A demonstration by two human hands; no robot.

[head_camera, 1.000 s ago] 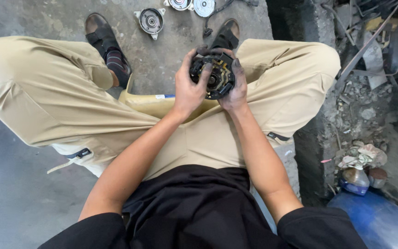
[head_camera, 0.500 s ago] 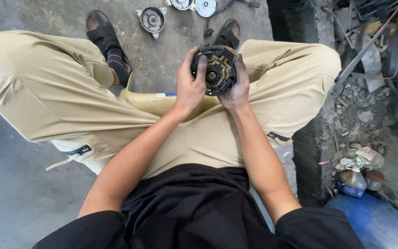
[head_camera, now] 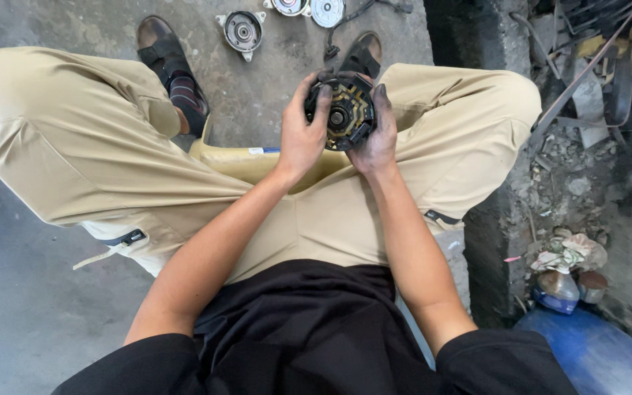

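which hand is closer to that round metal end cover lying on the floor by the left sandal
Left. The left hand grips the motor part just below and right of the round cover; the right hand lies farther off.

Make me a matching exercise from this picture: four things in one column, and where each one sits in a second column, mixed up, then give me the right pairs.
Things:
1. round dark motor part with copper windings
2. round grey metal cover with three lugs
3. blue plastic drum
4. long yellow plastic piece

Places:
A. on the concrete floor between the two sandalled feet
B. bottom right corner, beside the rubble
C. held between the left hand and the right hand
D. under the thighs, between the knees

Pairs: 1-C, 2-A, 3-B, 4-D
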